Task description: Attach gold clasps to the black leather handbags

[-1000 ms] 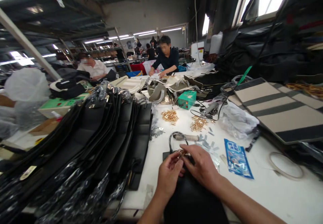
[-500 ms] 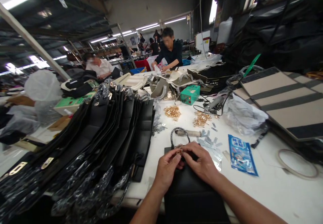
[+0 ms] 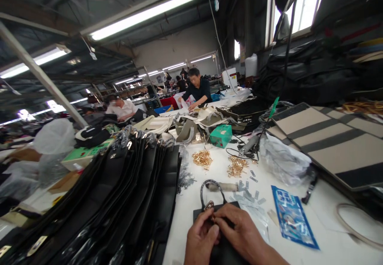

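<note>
While the right hand (image 3: 241, 227) pinches a small gold piece (image 3: 213, 218) with its fingertips, the left hand (image 3: 200, 234) curls against it, its exact grip too hidden to tell. Beneath both lies the black bag (image 3: 225, 252), long axis running away from the person. A gold clasp (image 3: 208, 205) sits just beyond the fingertips, nearer the left; past it arches the handle (image 3: 201, 194).

Looks like a bag-making workshop, judging by long white fluorescent tubes (image 3: 145, 16) overhead, ranked flat black bags (image 3: 136, 181), small gold-coloured metal fittings (image 3: 202, 159) heaped on a white surface (image 3: 181, 229), and a dark-clothed worker (image 3: 201, 91) beyond.
</note>
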`<action>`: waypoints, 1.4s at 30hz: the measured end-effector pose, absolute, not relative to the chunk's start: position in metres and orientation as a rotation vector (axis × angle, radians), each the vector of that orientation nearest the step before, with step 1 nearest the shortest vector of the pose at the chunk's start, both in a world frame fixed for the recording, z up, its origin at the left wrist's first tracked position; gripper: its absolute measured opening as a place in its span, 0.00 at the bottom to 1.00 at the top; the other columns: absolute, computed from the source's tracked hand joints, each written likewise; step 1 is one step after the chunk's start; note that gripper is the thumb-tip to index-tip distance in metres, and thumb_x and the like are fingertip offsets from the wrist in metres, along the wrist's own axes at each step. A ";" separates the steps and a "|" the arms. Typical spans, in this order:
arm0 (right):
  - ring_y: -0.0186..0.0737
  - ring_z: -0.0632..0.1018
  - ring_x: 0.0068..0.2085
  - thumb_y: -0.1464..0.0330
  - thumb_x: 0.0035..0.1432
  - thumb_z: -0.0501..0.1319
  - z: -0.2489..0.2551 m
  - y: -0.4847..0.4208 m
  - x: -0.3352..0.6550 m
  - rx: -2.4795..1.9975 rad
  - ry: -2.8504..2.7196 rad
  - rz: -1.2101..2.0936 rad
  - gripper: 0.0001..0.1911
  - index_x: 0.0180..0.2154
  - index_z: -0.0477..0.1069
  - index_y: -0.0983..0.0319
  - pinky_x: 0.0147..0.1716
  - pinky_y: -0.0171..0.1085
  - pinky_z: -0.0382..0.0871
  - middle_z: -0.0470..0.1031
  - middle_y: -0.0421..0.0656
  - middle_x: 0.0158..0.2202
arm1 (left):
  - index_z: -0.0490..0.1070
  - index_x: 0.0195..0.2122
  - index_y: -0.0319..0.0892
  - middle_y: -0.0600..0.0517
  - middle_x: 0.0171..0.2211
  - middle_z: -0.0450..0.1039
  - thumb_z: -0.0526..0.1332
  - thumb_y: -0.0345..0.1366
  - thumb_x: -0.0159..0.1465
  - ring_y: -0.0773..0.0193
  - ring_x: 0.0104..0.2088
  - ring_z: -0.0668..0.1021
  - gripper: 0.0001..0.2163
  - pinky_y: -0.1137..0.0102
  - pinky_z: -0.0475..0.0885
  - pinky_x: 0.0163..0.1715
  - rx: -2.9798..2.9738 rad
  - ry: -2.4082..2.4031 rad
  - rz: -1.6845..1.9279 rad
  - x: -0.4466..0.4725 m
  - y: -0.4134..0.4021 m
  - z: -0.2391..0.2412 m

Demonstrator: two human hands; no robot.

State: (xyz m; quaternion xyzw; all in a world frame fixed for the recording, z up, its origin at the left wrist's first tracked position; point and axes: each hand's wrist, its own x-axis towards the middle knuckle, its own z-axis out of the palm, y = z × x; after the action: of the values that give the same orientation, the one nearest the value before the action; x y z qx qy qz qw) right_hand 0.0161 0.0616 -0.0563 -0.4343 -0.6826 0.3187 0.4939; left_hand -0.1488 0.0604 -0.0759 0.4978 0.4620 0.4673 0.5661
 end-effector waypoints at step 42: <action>0.38 0.79 0.30 0.56 0.58 0.66 -0.044 0.058 0.023 -0.947 -1.393 1.335 0.13 0.32 0.75 0.60 0.31 0.36 0.74 0.78 0.40 0.28 | 0.77 0.47 0.37 0.47 0.33 0.80 0.67 0.45 0.61 0.63 0.30 0.79 0.19 0.70 0.74 0.31 1.151 1.062 1.025 -0.151 0.056 -0.057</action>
State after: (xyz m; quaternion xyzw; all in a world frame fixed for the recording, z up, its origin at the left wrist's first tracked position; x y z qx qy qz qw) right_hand 0.0230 0.0580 -0.0441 -0.3875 -0.5700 0.5463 0.4759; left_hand -0.1512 0.0563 -0.0570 0.4952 0.4567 0.4407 0.5933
